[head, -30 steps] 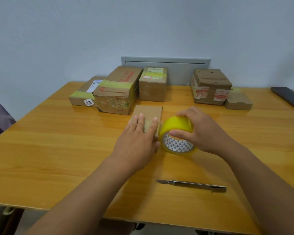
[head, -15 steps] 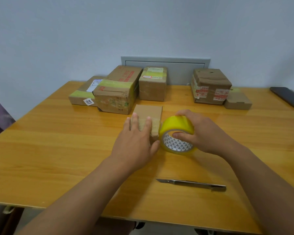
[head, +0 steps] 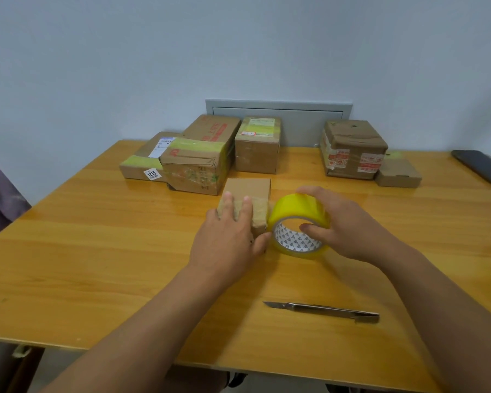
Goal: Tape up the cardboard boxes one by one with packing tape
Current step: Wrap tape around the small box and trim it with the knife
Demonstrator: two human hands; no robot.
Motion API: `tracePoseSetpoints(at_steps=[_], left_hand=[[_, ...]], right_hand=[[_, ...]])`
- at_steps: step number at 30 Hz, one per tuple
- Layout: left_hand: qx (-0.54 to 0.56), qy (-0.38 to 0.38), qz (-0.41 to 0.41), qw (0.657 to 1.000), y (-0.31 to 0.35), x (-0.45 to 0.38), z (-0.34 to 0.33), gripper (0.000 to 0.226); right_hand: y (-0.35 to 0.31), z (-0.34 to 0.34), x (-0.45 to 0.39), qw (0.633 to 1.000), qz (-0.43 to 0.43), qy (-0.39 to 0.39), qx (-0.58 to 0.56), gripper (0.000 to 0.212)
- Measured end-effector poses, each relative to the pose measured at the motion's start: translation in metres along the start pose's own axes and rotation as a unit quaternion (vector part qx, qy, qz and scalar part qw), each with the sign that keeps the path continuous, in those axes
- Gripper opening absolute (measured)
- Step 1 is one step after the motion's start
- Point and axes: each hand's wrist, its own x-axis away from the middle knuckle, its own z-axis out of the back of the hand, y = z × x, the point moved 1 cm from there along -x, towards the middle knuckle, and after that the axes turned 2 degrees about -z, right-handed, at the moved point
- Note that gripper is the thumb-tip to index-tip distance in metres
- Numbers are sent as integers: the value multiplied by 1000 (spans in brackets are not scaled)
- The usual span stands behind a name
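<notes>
So here we've got our left hand [head: 227, 239] laid flat on top of the small cardboard box [head: 250, 194], fingers [head: 245, 209] pretty much straight and spread a bit, pressing down on the near half of the lid while the far half of the box sticks out past our fingertips. Our thumb runs along the box's near right corner, right next to the tape. Our right hand [head: 343, 228] is wrapped around the yellow tape roll [head: 298, 219]: fingers curled over the top of the roll, thumb [head: 312, 231] hooked into the printed cardboard core, so it's a proper grip. The roll stands on edge and sits touching the right side of the box, just beside our left thumb. There's a paler strip across the box top under our left fingers, which looks like tape already stuck down, though we can't tell for sure exactly where it ends. Nearer us than both hands, a metal utility knife [head: 323, 311] lies flat on the wooden table [head: 97, 265], blade tip pointing left. Beyond our fingertips there's a cluster of boxes with yellowish tape [head: 199, 163], and past our right hand a brown box with red-printed tape [head: 352, 148] with a flat little box [head: 398, 174] just beside it. A dark phone [head: 482, 165] sits off at the far right.
</notes>
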Motion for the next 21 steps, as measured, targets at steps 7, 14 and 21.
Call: tracePoseSetpoints(at_steps=[7, 14, 21], left_hand=[[132, 65, -4, 989, -6, 1, -1, 61], [356, 93, 16, 930, 4, -5, -15, 60], [404, 134, -1, 905, 11, -6, -13, 63]], right_hand=[[-4, 4, -8, 990, -21, 113, -85, 78], [-11, -11, -8, 929, -75, 106, -348, 54], [-13, -17, -7, 910, -76, 100, -394, 58]])
